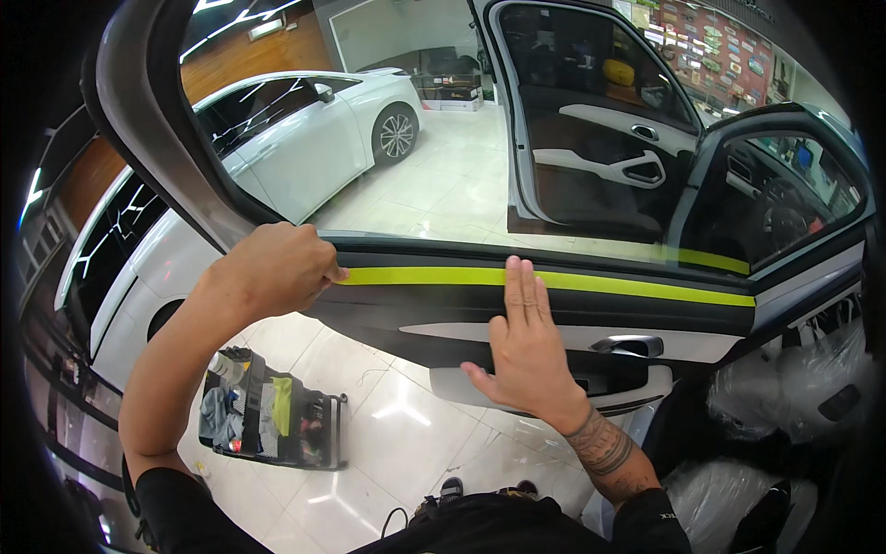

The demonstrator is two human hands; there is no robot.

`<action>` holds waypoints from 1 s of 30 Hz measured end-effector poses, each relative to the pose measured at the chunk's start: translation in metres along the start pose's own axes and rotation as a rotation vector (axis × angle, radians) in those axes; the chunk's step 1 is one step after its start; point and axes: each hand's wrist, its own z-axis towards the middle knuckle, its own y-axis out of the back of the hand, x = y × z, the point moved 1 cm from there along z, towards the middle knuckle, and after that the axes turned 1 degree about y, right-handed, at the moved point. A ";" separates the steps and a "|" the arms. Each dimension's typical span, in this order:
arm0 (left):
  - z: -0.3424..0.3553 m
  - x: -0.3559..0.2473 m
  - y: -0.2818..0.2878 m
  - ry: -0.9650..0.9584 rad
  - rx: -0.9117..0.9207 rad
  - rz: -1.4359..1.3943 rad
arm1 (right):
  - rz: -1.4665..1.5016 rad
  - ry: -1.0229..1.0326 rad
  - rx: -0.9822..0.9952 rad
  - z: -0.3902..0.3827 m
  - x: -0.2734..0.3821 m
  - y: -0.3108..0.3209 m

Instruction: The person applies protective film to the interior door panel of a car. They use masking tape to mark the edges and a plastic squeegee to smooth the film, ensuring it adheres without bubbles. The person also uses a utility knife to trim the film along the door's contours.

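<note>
A bright yellow-green strip of tape runs along the top of a dark car door panel, just under the window edge. At its left end my left hand is closed in a pinch on the tape. My right hand lies against the panel with its fingers stretched out, the fingertips pressing on the strip near its middle. Below that hand are a light grey armrest and, to its right, a silver door handle. The right palm covers part of the pale trim.
A black cart with cloths and bottles stands on the tiled floor at lower left. Beyond the door are a white car and another open car door. Clear plastic covers the seats at right.
</note>
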 end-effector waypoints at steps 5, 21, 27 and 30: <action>-0.002 -0.006 0.014 0.017 -0.032 -0.043 | 0.006 0.078 0.056 0.023 0.025 -0.017; -0.072 0.020 0.070 0.075 -0.176 -0.106 | 0.038 0.221 0.029 0.079 0.075 -0.052; -0.066 0.026 0.026 0.135 -0.187 0.033 | 0.050 0.319 -0.012 0.096 0.094 -0.069; -0.061 0.024 0.012 0.089 -0.258 0.121 | 0.009 0.344 -0.028 0.105 0.105 -0.077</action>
